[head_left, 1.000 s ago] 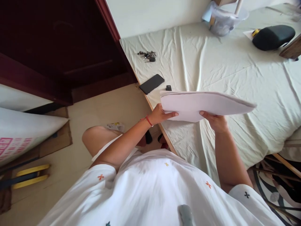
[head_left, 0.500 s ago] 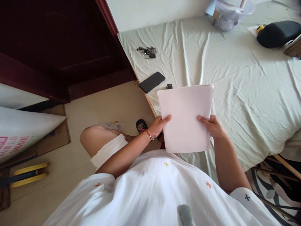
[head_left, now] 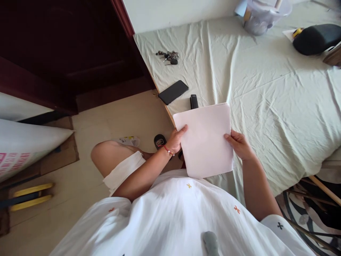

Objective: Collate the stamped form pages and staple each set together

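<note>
A stack of white paper (head_left: 206, 142) is held up in front of my shirt, its blank top sheet facing me. My left hand (head_left: 178, 138) grips its left edge, thumb on top and fingers hidden underneath. On the opposite edge my right hand (head_left: 239, 143) is closed the same way, thumb lying on the sheet. Just beyond the top edge of the paper lies a black stapler (head_left: 194, 101), partly covered by it. A black phone (head_left: 173, 92) rests near the table's left edge, with a bunch of keys (head_left: 170, 57) farther back.
A pale green cloth covers the table (head_left: 255, 96). At the back right stand a clear plastic tub (head_left: 262, 19) and a black rounded object (head_left: 315, 39) beside a yellow tape measure (head_left: 297, 32). On the floor at left lies a white sack (head_left: 29, 149).
The paper stack has shifted left and slightly toward me and tilted a little. More of the stapler shows now. Both hands keep their hold.
</note>
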`<state>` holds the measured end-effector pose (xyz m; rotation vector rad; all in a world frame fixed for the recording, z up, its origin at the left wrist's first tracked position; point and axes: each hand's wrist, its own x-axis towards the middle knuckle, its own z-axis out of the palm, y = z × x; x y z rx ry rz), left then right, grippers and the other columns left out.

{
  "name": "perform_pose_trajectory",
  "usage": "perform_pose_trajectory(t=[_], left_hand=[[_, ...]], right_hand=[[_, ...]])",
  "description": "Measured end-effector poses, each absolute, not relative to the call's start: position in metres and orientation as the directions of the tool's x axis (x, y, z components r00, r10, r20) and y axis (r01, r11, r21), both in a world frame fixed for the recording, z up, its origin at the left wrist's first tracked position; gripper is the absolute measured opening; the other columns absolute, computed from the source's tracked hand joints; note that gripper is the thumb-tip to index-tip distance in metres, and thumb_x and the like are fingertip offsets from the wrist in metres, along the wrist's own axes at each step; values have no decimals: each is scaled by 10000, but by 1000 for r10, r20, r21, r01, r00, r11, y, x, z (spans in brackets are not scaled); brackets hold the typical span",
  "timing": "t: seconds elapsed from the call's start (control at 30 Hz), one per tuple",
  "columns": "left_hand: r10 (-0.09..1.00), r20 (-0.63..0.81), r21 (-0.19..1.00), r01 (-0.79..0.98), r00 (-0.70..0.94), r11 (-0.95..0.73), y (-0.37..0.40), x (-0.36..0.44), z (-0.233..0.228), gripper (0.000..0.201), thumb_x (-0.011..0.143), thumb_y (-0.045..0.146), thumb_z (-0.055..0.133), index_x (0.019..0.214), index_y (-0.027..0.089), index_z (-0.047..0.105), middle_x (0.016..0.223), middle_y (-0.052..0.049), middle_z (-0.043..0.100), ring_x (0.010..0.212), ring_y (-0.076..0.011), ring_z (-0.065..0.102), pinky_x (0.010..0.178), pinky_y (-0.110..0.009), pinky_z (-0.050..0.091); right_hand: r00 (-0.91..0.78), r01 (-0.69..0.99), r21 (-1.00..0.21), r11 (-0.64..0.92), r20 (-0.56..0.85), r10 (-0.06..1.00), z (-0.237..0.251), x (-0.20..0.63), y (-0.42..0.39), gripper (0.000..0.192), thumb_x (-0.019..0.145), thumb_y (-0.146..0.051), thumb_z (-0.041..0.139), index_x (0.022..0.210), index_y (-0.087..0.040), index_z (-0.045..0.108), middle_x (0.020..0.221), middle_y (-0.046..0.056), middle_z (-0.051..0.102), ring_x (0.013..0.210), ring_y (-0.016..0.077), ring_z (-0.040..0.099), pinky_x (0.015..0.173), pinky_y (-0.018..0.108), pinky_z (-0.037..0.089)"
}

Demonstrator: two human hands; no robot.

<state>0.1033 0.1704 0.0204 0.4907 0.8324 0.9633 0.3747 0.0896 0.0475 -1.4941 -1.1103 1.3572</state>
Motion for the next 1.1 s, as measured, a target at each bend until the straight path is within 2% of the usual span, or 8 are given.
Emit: perform_pose_trajectory(t=[0.1, 0.2, 0.3, 0.37, 0.5, 0.7, 0.9, 1.1], left_hand=[[865, -384, 712, -493, 321, 500, 170, 104, 23, 601, 589, 522, 935, 1016, 141, 753, 1010, -126, 796, 1036, -331, 739, 980, -487, 573], [857, -366, 745, -438, 363, 504, 169, 107, 26, 585, 603, 534, 924, 1003, 140, 761, 987, -125, 796, 1018, -335, 740, 963, -489, 576], [835, -351, 762, -388, 424, 518, 167, 112, 31, 589, 605, 547, 919, 1004, 140, 771, 991, -128, 796, 1006, -337, 739, 937, -478, 581], [831, -336, 778, -367, 443, 510, 165, 115, 34, 583, 605, 562, 915, 980, 139, 776, 979, -125, 797, 977, -328, 741, 913, -463, 584], [835, -287, 823, -326, 469, 466, 163, 119, 36, 568, 650, 578, 884, 995, 142, 767, 964, -100, 792, 915, -285, 737, 863, -417, 576], [851, -216, 889, -264, 479, 374, 160, 120, 28, 516, 709, 599, 834, 949, 154, 735, 880, -52, 761, 804, -208, 695, 756, -332, 545], [912, -173, 945, -198, 371, 260, 158, 118, 20, 532, 773, 678, 740, 926, 170, 723, 854, -52, 747, 861, -230, 689, 771, -341, 548], [924, -140, 946, -226, 356, 230, 162, 104, 18, 593, 836, 699, 662, 1051, 153, 750, 1009, -100, 782, 1033, -272, 709, 897, -377, 577]], right_hand=[[82, 263, -944, -196, -181, 980, 50, 381, 99, 346, 899, -537, 676, 1046, -230, 737, 862, 30, 722, 726, 192, 664, 649, 323, 553], [285, 585, -811, 28, 238, 929, 69, 376, 119, 404, 910, -462, 672, 1263, -266, 663, 1085, 65, 727, 975, 244, 687, 853, 418, 571], [71, 791, -551, 267, 515, 854, 102, 353, 142, 410, 968, -393, 600, 1359, -272, 619, 1403, 97, 616, 1344, 312, 526, 1139, 552, 401], [-152, 816, -423, 393, 500, 853, 122, 332, 155, 341, 1007, -346, 538, 1325, -284, 645, 1383, 62, 636, 1426, 311, 452, 1200, 572, 310], [-339, 833, -315, 456, 362, 868, 141, 297, 172, 302, 1034, -305, 481, 1253, -263, 685, 1188, 54, 728, 1448, 329, 416, 1224, 659, 150], [-499, 809, -286, 514, 130, 857, 142, 273, 183, 306, 1015, -190, 450, 979, -220, 753, 971, 87, 761, 1334, 303, 527, 1193, 605, 203], [-536, 809, -217, 547, 111, 837, 136, 264, 183, 309, 1012, -174, 442, 953, -221, 741, 987, 68, 728, 1157, 249, 615, 1186, 519, 236], [-468, 850, -211, 483, 118, 876, 145, 303, 182, 319, 1047, -266, 416, 1045, -207, 729, 1014, 92, 753, 1193, 294, 611, 1160, 533, 272]])
